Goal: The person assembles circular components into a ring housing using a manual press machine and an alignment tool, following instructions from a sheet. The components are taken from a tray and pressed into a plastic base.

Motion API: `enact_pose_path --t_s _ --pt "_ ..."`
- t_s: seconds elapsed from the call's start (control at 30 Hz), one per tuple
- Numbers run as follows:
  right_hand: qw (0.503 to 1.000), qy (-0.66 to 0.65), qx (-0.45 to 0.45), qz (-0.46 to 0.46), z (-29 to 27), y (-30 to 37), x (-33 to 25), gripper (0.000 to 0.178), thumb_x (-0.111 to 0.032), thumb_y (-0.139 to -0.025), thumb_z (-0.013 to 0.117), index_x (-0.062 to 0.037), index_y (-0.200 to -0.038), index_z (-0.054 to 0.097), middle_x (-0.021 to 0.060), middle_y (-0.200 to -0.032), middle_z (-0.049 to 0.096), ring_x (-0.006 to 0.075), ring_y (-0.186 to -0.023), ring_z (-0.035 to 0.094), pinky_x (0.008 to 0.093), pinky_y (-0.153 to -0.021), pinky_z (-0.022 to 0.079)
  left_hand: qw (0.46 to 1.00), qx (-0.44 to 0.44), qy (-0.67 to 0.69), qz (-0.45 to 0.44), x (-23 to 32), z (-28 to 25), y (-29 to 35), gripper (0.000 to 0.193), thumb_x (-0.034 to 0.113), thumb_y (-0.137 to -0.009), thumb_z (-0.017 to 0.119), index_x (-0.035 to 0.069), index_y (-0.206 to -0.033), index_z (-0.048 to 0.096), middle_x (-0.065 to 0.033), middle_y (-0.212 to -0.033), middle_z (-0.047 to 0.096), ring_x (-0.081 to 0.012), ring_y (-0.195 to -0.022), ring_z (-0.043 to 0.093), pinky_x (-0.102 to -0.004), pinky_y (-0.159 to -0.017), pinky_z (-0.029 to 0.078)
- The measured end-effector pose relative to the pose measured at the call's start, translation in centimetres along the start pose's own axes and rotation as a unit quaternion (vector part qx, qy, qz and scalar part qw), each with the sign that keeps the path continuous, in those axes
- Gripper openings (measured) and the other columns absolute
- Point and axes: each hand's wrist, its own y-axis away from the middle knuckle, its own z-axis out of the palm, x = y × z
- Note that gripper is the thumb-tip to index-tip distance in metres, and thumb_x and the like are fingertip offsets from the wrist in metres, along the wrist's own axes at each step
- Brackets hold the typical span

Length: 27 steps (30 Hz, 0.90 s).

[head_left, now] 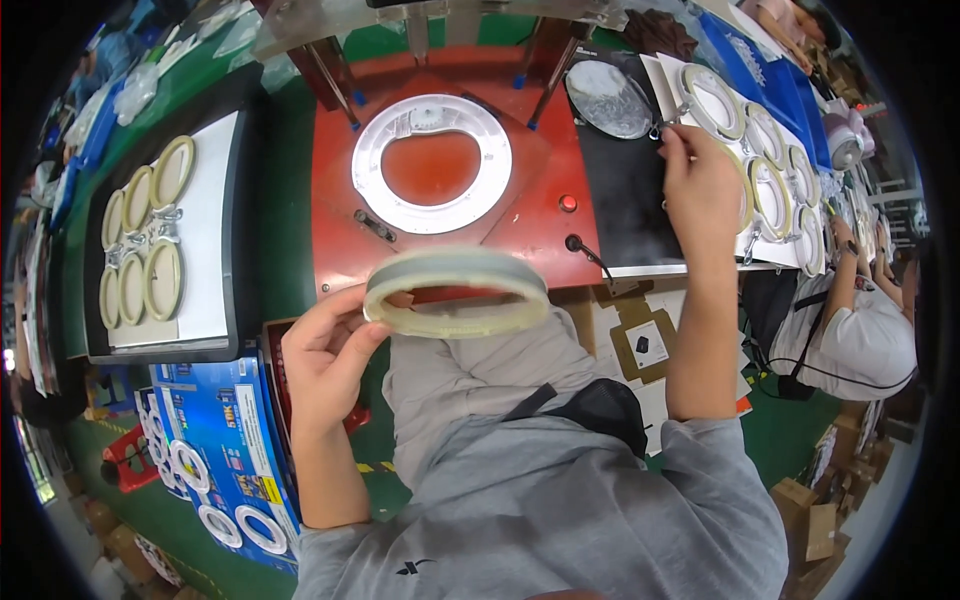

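While the left hand (326,350) grips a ring (445,323), the right hand (702,180) curls, hold unclear.

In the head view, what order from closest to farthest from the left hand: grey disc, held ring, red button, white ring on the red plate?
1. Held ring: in the left hand.
2. White ring: ahead, on the red plate.
3. Red button: right of the white ring.
4. Grey disc: upper right.
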Motion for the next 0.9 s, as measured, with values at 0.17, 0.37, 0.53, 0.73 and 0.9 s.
enact_pose_path --t_s 0.17,0.37,0.53,0.73,0.9 --pt "0.931 -0.308 -0.1 0.171 -4.9 2.6 -0.2 0.029 -0.023 -0.106 0.065 0.0032 -0.114 0.071 0.0061 -0.089 0.075 0.0045 -0.057 0.054 0.0211 -0.052 0.041 0.983 -0.021 -0.108 0.144 4.0 0.0 -1.1 0.031 -0.009 -0.088 0.066 -0.01 -0.118 0.07 -0.0217 -0.12 0.071 -0.0288 -0.109 0.071 -0.0346 -0.096 0.054" --pt "0.823 -0.492 -0.239 0.153 -7.9 4.7 -0.8 0.027 -0.014 -0.11 0.054 0.0067 -0.122 0.067 0.0102 -0.088 0.071 0.0033 -0.051 0.045 0.0175 -0.047 0.032 0.914 0.001 -0.239 0.328 7.5 1.0 -3.4 0.036 -0.009 -0.078 0.067 -0.006 -0.113 0.074 -0.0244 -0.117 0.072 -0.0324 -0.105 0.071 -0.036 -0.09 0.057" --pt "0.802 -0.512 -0.302 0.061 -9.0 5.3 -3.0 0.029 -0.012 -0.105 0.062 0.0063 -0.127 0.067 0.0116 -0.09 0.071 0.0051 -0.058 0.054 0.0167 -0.05 0.039 0.906 -0.005 -0.25 0.341 8.4 2.0 -4.2 0.034 -0.012 -0.077 0.067 -0.001 -0.11 0.071 -0.0251 -0.121 0.067 -0.0364 -0.11 0.071 -0.0397 -0.093 0.061" --pt "0.869 -0.401 -0.264 -0.118 -9.0 4.2 -6.2 0.026 0.001 -0.089 0.072 0.0049 -0.115 0.076 0.0115 -0.093 0.072 0.0147 -0.078 0.066 0.0244 -0.063 0.048 0.912 -0.022 -0.225 0.342 7.3 1.1 -4.0 0.036 -0.009 -0.077 0.073 0.002 -0.111 0.071 -0.0243 -0.124 0.065 -0.0362 -0.113 0.07 -0.042 -0.096 0.061" --pt "0.857 -0.377 -0.27 -0.225 -7.7 3.1 -8.6 0.031 0.011 -0.083 0.069 0.0057 -0.112 0.076 0.0127 -0.091 0.072 0.0187 -0.081 0.066 0.0284 -0.065 0.047 0.933 -0.018 -0.154 0.325 6.5 1.3 -3.3 0.039 -0.016 -0.078 0.066 -0.007 -0.115 0.073 -0.0268 -0.129 0.062 -0.0311 -0.11 0.069 -0.0354 -0.095 0.058"
